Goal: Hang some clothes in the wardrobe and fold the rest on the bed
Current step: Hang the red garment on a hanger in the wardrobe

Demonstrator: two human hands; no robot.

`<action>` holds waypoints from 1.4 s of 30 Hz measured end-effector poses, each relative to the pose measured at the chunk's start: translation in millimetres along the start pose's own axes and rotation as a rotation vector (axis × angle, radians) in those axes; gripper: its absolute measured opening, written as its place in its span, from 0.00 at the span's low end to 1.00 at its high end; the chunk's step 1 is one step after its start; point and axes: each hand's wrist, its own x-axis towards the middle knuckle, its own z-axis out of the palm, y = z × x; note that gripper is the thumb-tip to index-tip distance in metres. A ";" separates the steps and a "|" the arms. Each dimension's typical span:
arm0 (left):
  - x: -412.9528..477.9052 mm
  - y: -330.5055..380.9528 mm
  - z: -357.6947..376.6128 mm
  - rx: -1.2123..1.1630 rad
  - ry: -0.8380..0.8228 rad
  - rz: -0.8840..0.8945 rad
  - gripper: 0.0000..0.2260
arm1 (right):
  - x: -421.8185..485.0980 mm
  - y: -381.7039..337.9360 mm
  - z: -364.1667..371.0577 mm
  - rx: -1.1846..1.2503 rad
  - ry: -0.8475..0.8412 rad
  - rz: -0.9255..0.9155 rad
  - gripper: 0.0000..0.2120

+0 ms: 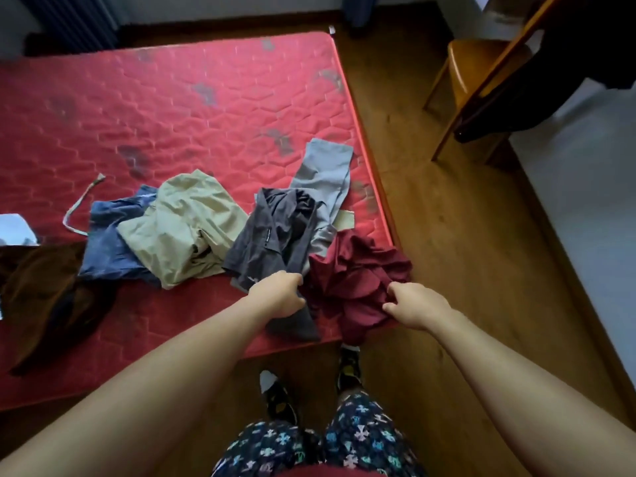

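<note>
Where the red mattress (172, 115) ends at its near right corner, a crumpled maroon garment (358, 273) is gripped by the right hand (418, 304), fingers curled into the cloth. A dark grey garment (272, 235), touching it, is clutched by the left hand (280, 294), fingers closed on its lower edge. A beige garment (186, 225) and a blue garment (106, 242) are heaped further left. A wooden chair (475, 74) is seen across the floor.

Fingertips of the right hand (418, 304) are buried in the crumpled maroon cloth garment (361, 270). Those of the left hand (278, 292) are hidden where it meets the dark grey shirt (272, 232); which cloth they grip is unclear. Far left of the grip, the picture's edge cuts off a rumpled brown garment (38, 294).
</note>
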 end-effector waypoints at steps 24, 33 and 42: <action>286.1 11.8 135.6 -0.607 0.111 -0.264 0.14 | 317.0 67.4 155.0 0.543 -0.319 0.209 0.44; 229.4 8.1 65.7 -1.133 0.304 -0.296 0.06 | 260.4 33.0 111.6 0.887 -0.015 0.151 0.10; 105.6 38.3 -92.7 -1.147 0.547 -0.041 0.08 | 156.9 -18.4 -42.9 0.719 0.215 -0.219 0.11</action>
